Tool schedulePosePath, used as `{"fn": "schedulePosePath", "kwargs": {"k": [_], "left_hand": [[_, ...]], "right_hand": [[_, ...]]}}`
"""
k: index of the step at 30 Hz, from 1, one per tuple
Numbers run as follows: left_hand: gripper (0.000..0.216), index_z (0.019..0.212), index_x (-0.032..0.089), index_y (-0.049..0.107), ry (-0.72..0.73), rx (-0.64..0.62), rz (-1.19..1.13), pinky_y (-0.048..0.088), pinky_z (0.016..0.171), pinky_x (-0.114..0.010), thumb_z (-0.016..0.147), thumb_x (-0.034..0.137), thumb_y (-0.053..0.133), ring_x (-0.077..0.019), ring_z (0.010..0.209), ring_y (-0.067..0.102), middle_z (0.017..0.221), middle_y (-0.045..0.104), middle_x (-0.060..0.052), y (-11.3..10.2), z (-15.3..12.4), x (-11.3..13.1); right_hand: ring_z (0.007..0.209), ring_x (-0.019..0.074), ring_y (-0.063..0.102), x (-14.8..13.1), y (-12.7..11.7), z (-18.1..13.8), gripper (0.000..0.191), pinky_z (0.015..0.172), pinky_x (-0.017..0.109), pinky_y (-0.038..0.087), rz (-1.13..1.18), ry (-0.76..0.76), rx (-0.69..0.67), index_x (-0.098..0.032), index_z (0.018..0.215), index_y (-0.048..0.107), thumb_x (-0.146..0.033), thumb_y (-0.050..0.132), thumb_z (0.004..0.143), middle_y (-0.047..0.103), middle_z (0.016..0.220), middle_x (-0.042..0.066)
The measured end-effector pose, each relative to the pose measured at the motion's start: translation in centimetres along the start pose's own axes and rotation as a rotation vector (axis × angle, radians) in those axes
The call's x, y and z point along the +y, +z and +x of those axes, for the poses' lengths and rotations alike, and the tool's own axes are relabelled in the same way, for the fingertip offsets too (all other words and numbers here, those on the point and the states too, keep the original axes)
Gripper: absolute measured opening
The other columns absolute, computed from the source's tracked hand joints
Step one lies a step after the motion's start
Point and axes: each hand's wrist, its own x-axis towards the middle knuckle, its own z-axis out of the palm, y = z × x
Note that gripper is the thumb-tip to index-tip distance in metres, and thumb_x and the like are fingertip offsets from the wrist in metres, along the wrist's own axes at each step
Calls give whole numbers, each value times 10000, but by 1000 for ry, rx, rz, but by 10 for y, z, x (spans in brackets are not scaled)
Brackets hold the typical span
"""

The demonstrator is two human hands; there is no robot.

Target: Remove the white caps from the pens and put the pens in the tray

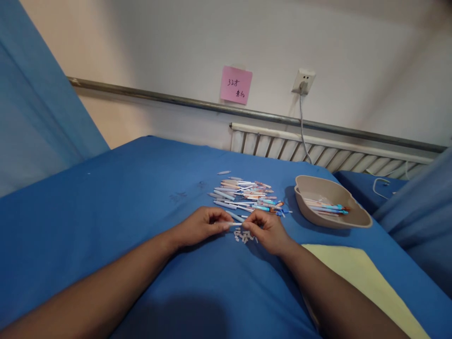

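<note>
Just in front of the pile, my left hand (208, 227) pinches the left end of a thin white pen refill (235, 224). At its right end, the fingertips of my right hand (266, 230) are closed on the same refill, which lies about level between them. Small white pieces (245, 235) are heaped on the blue cloth right below, too small to name. Behind my hands spreads a pile of pen parts (243, 193): pastel barrels, thin white sticks and some blue and brown pieces. My fingers hide part of the refill.
A beige plastic basin (335, 221) with several pens (326, 207) inside stands to the right on the blue sheet (106, 202). Nearer me lies a yellow cloth or paper (346, 263). A radiator (278, 146), rail and plugged socket (303, 81) are at the wall.
</note>
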Motion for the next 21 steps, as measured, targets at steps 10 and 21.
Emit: {"fn": "schedulePosePath", "kwargs": {"k": [10, 21], "left_hand": [[240, 929, 172, 650, 7, -95, -43, 411, 618, -208, 809, 375, 604, -113, 654, 544, 746, 645, -11, 6, 1, 3], [286, 968, 151, 611, -141, 110, -453, 478, 660, -253, 752, 316, 699, -140, 703, 644, 864, 708, -67, -3, 11, -10]], "right_hand": [[537, 109, 541, -3, -13, 6, 369, 536, 235, 449, 185, -19, 111, -179, 896, 608, -494, 416, 889, 618, 697, 14], [447, 119, 468, 16, -61, 19, 372, 438, 228, 406, 35, 90, 439, -193, 725, 569, -553, 514, 800, 538, 528, -25]]}}
